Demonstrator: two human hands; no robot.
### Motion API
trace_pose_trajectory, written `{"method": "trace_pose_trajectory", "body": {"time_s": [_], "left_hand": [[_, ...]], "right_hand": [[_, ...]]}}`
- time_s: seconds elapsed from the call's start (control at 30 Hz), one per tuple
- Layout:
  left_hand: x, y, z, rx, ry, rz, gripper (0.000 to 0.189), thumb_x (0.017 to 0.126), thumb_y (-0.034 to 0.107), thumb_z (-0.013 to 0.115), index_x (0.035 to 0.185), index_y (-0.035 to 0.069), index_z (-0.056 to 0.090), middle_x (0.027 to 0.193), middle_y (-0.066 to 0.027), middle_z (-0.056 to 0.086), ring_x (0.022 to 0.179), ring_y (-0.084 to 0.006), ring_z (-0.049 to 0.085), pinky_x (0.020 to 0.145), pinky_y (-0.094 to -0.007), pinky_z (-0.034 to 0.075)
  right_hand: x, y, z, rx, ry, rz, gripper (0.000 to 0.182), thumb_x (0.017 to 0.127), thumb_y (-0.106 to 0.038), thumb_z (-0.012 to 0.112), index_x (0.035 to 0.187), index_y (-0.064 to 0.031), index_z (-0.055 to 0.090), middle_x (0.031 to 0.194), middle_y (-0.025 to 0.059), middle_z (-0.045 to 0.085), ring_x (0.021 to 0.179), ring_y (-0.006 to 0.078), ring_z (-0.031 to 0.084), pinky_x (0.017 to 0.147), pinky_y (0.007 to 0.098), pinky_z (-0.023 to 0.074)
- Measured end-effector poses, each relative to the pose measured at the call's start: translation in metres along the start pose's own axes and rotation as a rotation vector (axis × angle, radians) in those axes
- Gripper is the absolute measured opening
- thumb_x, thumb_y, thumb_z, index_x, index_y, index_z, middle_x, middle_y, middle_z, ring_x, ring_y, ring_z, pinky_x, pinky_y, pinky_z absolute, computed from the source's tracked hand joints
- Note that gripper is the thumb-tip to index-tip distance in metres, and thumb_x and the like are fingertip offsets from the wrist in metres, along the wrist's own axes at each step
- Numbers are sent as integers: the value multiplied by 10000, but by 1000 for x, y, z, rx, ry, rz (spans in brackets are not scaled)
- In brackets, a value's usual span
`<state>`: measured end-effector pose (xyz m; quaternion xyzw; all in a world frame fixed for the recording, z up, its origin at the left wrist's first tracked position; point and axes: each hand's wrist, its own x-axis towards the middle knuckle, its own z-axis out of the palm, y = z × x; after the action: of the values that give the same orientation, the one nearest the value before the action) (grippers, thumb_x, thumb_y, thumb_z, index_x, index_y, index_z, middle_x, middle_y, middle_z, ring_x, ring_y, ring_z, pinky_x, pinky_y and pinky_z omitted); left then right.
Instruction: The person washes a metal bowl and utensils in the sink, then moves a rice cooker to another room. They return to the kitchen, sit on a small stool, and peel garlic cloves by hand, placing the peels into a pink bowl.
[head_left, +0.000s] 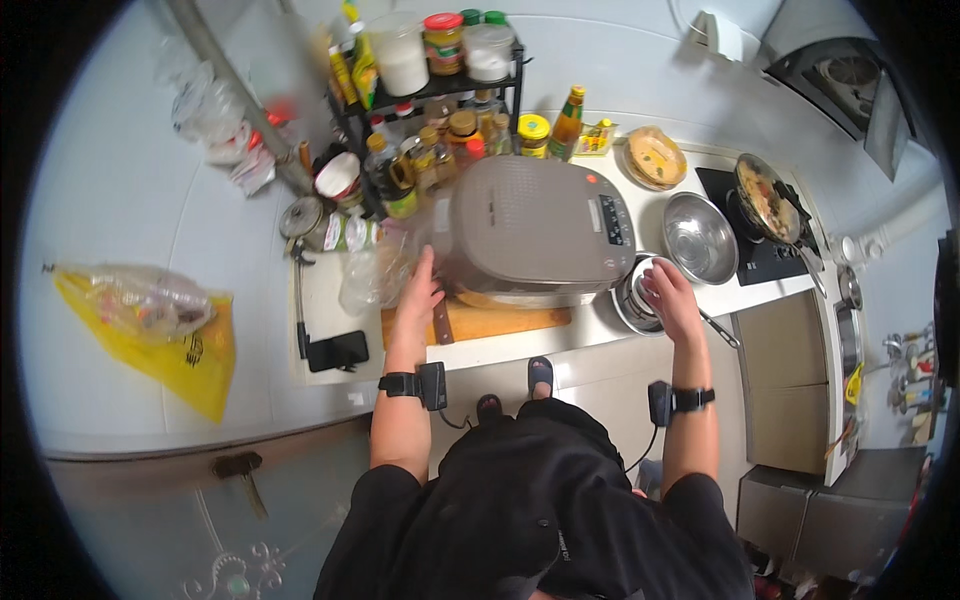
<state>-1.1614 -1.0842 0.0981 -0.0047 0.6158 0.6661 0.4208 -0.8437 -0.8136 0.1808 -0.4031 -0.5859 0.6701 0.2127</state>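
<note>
A grey-brown rice cooker (536, 225) with a closed lid and a dark button panel stands over a wooden cutting board (510, 324). Beside its left end is my left hand (420, 296), fingers apart and holding nothing. Below that hand a knife's brown handle (443, 322) lies across the board. To the cooker's right, my right hand (670, 292) is bent with curled fingers over a steel saucepan (628, 313). A white vessel (639, 289) sits in the saucepan, partly behind my fingers. Whether they touch or grip its rim is unclear.
A steel bowl (699, 238) stands near the hob (772, 262), which bears a pan of food (765, 199). Behind the cooker is a black rack (450, 94) of jars and bottles. A phone (338, 351) lies at the counter's left. The saucepan's handle (718, 328) overhangs the front edge.
</note>
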Motion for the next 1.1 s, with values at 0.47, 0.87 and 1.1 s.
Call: {"method": "trace_pose_trajectory", "body": {"time_s": [0.47, 0.87, 1.1], "left_hand": [[21, 38, 27, -232, -15, 65, 499, 841, 418, 594, 1247, 158, 466, 1157, -27, 576, 1024, -183, 571, 793, -370, 474], [-10, 33, 42, -156, 455, 69, 646, 732, 546, 662, 1163, 80, 542, 1032, -59, 591, 912, -162, 553, 777, -267, 426], [-91, -56, -108, 388, 1140, 323, 660, 745, 408, 671, 1186, -50, 493, 1161, -208, 537, 1080, -355, 498, 944, -409, 371]], "right_hand": [[150, 0, 3, 205, -324, 424, 718, 875, -592, 391, 1363, -70, 327, 1378, 181, 321, 1233, 317, 344, 989, 467, 305], [199, 21, 6, 406, -469, 648, 602, 904, -559, 345, 1240, -83, 495, 1210, 126, 535, 1097, 288, 507, 936, 466, 416], [196, 2, -3, 179, -271, 445, 806, 846, -649, 360, 1416, -101, 198, 1438, 184, 209, 1300, 366, 235, 1028, 528, 229]]}}
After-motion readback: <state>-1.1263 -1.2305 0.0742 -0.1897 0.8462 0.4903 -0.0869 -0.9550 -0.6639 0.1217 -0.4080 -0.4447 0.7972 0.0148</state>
